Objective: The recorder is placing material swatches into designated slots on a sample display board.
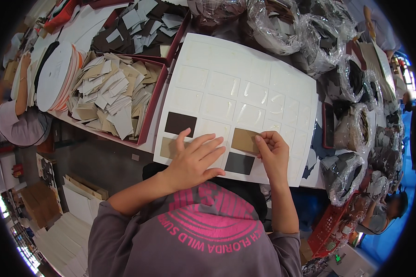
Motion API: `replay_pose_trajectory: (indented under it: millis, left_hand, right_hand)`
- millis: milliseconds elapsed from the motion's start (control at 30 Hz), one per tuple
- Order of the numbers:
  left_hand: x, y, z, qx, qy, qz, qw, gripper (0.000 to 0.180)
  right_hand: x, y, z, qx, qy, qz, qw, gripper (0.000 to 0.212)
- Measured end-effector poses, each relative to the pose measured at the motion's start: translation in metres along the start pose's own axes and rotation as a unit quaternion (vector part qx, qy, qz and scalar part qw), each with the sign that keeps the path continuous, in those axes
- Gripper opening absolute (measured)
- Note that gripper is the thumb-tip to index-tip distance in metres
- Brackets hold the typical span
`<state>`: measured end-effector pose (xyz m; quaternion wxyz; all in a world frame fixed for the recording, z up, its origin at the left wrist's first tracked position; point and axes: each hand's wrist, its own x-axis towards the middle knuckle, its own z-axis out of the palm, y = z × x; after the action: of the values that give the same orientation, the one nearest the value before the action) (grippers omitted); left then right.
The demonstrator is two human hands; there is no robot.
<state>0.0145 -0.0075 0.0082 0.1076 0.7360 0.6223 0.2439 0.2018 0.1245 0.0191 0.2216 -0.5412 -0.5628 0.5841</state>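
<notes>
A large white board (217, 51) lies in front of me, marked with rows of rectangles that carry shiny streaks. My left hand (195, 158) rests over its near part with fingers spread, holding nothing. Its fingers partly cover a beige swatch (168, 147). Above that lies a dark brown swatch (180, 124). At the right edge of a tan swatch (243, 140), my right hand (274, 151) pinches with thumb and fingers. The tan swatch sits over a rectangle on the board, and directly below it is a dark grey swatch (239, 164).
Left of the board, a dark red box (156, 105) holds many beige and white pieces (118, 90). Beyond it are grey and dark pieces (141, 25) and a white reel (55, 76). Plastic bags (282, 32) of swatches line the right. Another person (21, 111) is at far left.
</notes>
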Motion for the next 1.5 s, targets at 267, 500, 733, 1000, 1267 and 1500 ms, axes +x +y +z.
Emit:
replay_pose_trajectory:
  millis: [267, 500, 733, 1000, 1267, 1500]
  left_hand:
    - [0.023, 0.014, 0.013, 0.018, -0.001, 0.035, 0.999, 0.062]
    - [0.03, 0.015, 0.016, 0.029, -0.032, 0.023, 0.999, 0.071]
    - [0.037, 0.011, 0.01, 0.03, -0.066, 0.044, 0.996, 0.067]
    - [0.053, 0.011, 0.01, 0.028, -0.081, 0.073, 0.994, 0.062]
    - [0.076, 0.012, 0.017, 0.009, -0.146, 0.164, 0.976, 0.071]
    - [0.089, 0.017, 0.006, 0.108, -0.202, 0.24, 0.943, 0.075]
  right_hand:
    - [0.002, 0.002, 0.002, -0.027, 0.014, -0.009, 0.999, 0.012]
    - [-0.008, 0.0, 0.004, -0.218, 0.054, -0.101, 0.969, 0.022]
    - [-0.009, 0.004, 0.005, -0.269, 0.074, -0.133, 0.951, 0.034]
    - [-0.002, 0.011, 0.001, -0.29, 0.069, -0.141, 0.944, 0.035]
    - [-0.002, -0.036, -0.067, -0.377, 0.19, -0.064, 0.904, 0.029]
    - [0.108, -0.04, -0.178, -0.317, 0.287, -0.26, 0.866, 0.015]
